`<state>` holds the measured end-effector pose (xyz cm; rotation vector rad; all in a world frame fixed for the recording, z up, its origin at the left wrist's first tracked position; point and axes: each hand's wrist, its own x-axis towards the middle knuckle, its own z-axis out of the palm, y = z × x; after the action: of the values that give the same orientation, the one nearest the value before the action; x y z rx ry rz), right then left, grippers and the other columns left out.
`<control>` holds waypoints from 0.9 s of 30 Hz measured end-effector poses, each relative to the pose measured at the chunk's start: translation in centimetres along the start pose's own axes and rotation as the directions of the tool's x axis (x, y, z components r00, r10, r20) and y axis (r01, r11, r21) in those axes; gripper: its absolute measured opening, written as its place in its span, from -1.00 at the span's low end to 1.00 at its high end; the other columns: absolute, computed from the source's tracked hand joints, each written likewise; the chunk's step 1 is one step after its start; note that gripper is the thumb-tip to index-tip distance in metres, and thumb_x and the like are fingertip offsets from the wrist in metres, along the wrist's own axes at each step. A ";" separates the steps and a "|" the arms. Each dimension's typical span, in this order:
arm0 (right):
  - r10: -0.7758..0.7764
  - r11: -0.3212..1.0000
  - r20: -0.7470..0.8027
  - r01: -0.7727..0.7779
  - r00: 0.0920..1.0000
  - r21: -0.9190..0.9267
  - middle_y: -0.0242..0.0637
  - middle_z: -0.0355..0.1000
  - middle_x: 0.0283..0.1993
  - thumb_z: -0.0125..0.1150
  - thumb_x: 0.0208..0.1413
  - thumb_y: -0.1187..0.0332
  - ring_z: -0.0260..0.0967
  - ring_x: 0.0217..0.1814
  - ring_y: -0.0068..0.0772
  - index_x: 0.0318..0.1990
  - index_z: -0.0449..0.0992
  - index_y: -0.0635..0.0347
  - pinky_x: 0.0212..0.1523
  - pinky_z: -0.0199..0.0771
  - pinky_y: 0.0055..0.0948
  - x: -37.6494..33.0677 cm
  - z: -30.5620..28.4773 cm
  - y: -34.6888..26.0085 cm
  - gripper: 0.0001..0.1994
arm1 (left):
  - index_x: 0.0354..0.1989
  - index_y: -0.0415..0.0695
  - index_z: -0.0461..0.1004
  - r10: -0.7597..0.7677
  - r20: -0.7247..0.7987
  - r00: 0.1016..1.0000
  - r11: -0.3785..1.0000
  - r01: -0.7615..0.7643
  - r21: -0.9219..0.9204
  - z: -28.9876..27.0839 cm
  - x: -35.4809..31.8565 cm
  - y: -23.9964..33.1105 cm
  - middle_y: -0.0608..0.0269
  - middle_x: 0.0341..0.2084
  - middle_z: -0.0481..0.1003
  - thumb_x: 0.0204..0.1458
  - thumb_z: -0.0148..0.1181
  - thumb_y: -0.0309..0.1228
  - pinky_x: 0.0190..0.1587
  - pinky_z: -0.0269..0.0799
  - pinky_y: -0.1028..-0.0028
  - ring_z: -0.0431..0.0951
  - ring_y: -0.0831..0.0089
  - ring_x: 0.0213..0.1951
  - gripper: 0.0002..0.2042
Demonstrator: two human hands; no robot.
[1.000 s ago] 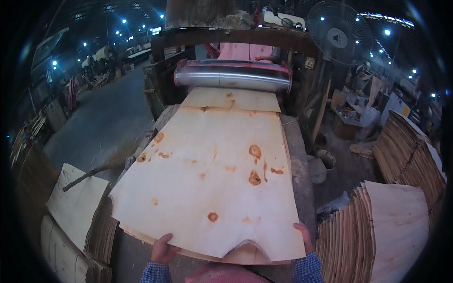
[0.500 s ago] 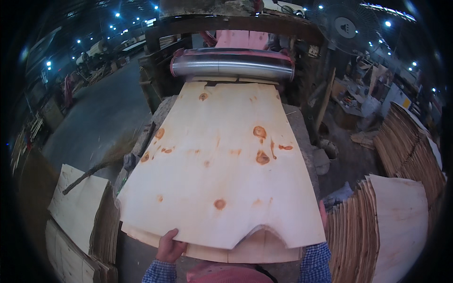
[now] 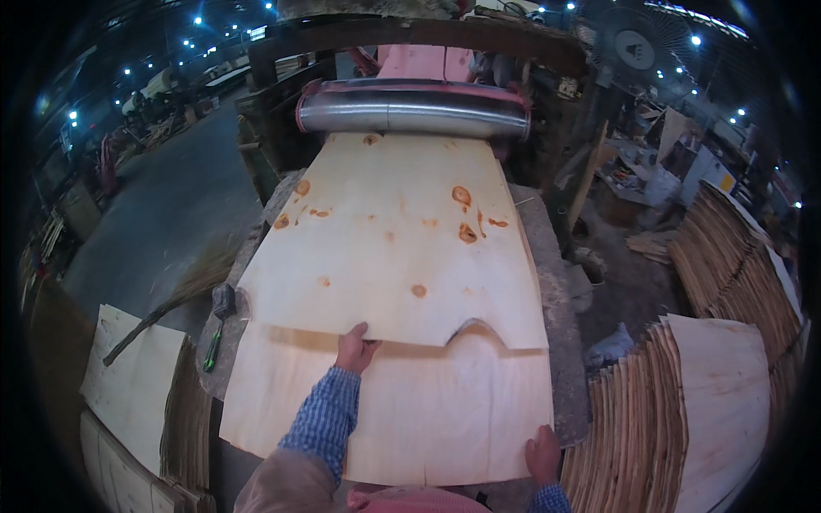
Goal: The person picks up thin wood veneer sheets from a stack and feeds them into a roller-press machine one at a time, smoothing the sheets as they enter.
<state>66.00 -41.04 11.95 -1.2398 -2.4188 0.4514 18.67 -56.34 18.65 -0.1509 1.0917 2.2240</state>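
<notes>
I see the left hand (image 3: 355, 349) pinching the near edge of the upper veneer sheet (image 3: 398, 235) at frame centre, its far end at the steel roller (image 3: 415, 109). The right hand (image 3: 543, 453) presses flat on the lower veneer sheet (image 3: 402, 410), lower right. Risk: thin sheet tears at its notched edge, or skews entering the roller.

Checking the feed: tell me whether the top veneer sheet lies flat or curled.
Flat. The top veneer sheet lies spread over the lower sheet, its far edge at the steel roller.
</notes>
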 end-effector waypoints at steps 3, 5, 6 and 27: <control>0.087 0.996 0.080 -0.086 0.993 -0.019 0.11 0.42 -0.07 0.20 -0.04 0.36 0.38 -0.05 0.15 -0.03 0.39 0.34 -0.04 0.39 -0.09 -0.1 -0.6 0.3 -0.61 | 0.06 -0.17 0.26 -0.149 -0.002 0.989 0.986 0.149 -0.070 -0.2 6.3 -0.4 0.10 -0.11 0.46 0.21 -0.06 -0.43 -0.08 0.48 0.21 0.49 0.20 -0.06 -0.74; 0.191 0.981 0.204 -0.182 0.960 -0.063 0.08 0.45 -0.12 0.21 -0.03 0.34 0.41 -0.09 0.12 -0.05 0.42 0.30 -0.08 0.41 -0.10 1.2 -1.5 -1.1 -0.63 | 0.07 -0.16 0.27 -0.227 -0.003 0.974 0.969 0.225 -0.105 -3.5 10.3 0.0 0.09 -0.15 0.47 0.23 -0.04 -0.35 -0.14 0.48 0.24 0.51 0.21 -0.09 -0.72; 0.232 0.972 0.269 -0.215 0.935 -0.089 0.07 0.46 -0.14 0.21 -0.03 0.33 0.42 -0.10 0.11 -0.05 0.43 0.29 -0.10 0.42 -0.11 2.0 -2.2 -1.9 -0.63 | 0.05 -0.16 0.29 -0.233 -0.009 0.973 0.968 0.231 -0.098 -6.6 11.5 -0.2 0.09 -0.15 0.48 0.23 -0.03 -0.31 -0.16 0.48 0.27 0.51 0.23 -0.11 -0.72; -0.226 0.051 0.497 -0.500 0.838 0.865 -0.10 0.50 -0.12 -0.05 0.14 0.34 0.49 -0.13 -0.31 0.00 0.41 0.43 -0.09 0.51 -0.42 9.4 -17.6 -8.6 -0.64 | 0.36 -0.12 0.01 0.095 0.093 0.991 0.862 -0.035 -0.506 -7.9 -32.9 -2.5 0.07 0.33 0.11 0.23 -0.24 0.12 0.26 0.15 0.02 0.14 0.06 0.31 -0.33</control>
<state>63.22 -36.19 32.95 -0.5965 -1.3460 2.3465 44.61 -77.58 23.91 -0.2046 0.4351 2.5030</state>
